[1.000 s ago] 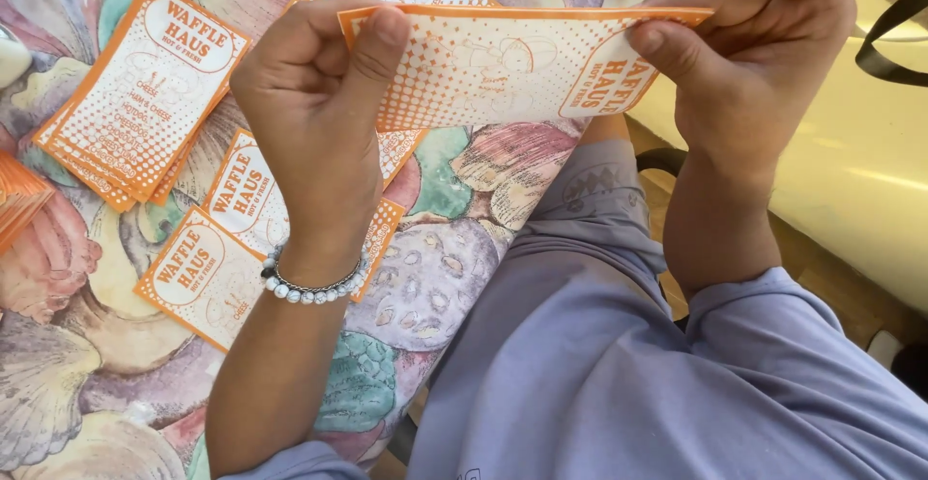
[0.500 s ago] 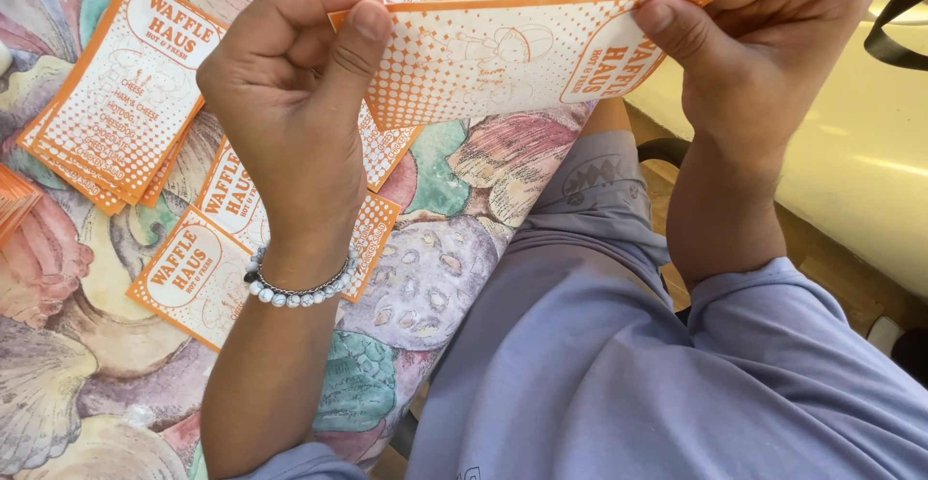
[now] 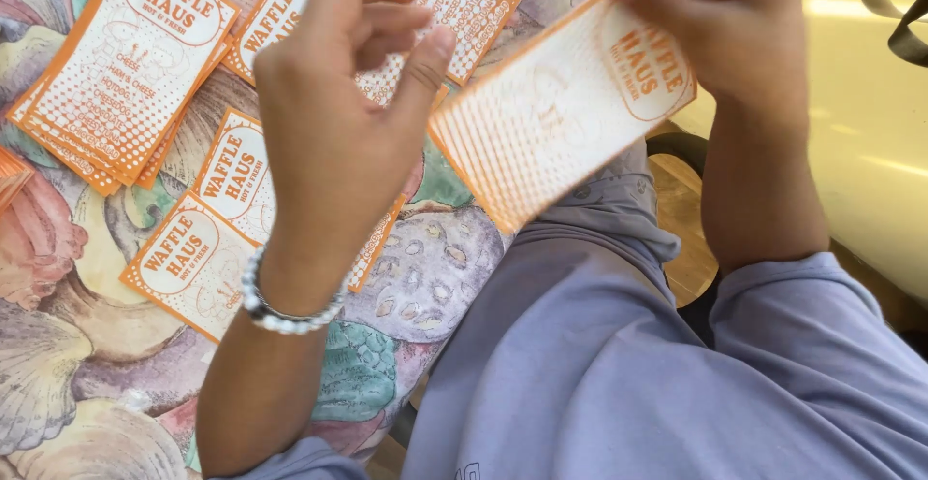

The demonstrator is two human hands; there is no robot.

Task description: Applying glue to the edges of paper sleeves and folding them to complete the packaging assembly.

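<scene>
The right hand (image 3: 735, 45) pinches one end of an orange-and-white card (image 3: 551, 122), held tilted above the shell-print tablecloth (image 3: 58, 364). The left hand (image 3: 333, 142) hovers just beside the card's lower end, fingers loosely curled, holding nothing. More cards (image 3: 126, 64) lie on the cloth behind it.

An eatery or café setting is showing: orange-and-white printed menu cards (image 3: 130, 64) are lying scattered over a tabletop (image 3: 58, 364) covered in a seashell-patterned cloth, with wooden flooring (image 3: 691, 248) appearing beside it.
</scene>
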